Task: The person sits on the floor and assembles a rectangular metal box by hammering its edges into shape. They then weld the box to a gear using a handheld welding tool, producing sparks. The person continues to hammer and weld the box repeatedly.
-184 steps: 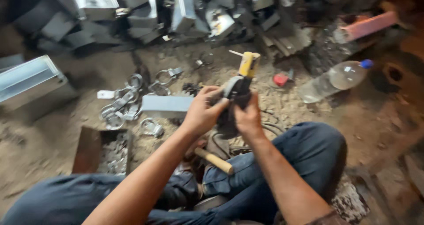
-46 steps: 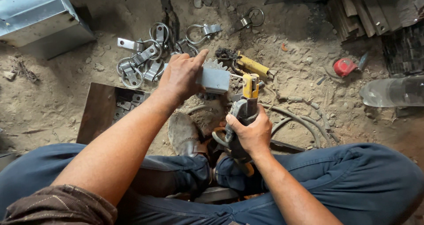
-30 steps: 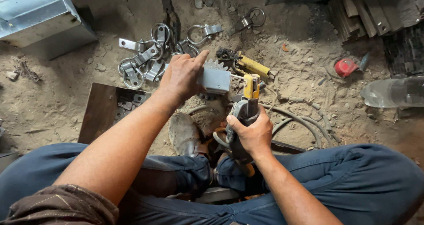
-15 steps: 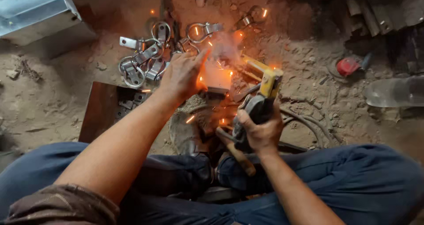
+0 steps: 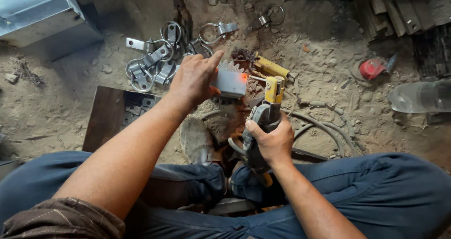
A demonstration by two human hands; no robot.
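Even, soft daylight, moderately bright. Sharp around left hand [image 5: 195, 79]; small orange glow on metal piece [image 5: 230, 82] just right of it. Soft shadows under arms. Edges slightly stretched, corners darker.

Two bare hands are in view: the left hand [image 5: 195, 79] and the right hand [image 5: 270, 142]. There is one small grey metal block [image 5: 229, 82], one yellow-headed welding holder [image 5: 268, 110], one plastic bottle [image 5: 419, 96], one red cap-like piece [image 5: 371, 69] and one large metal box [image 5: 40, 13]. The pile of metal clamps [image 5: 155, 60] has at least six; the exact number I cannot tell.
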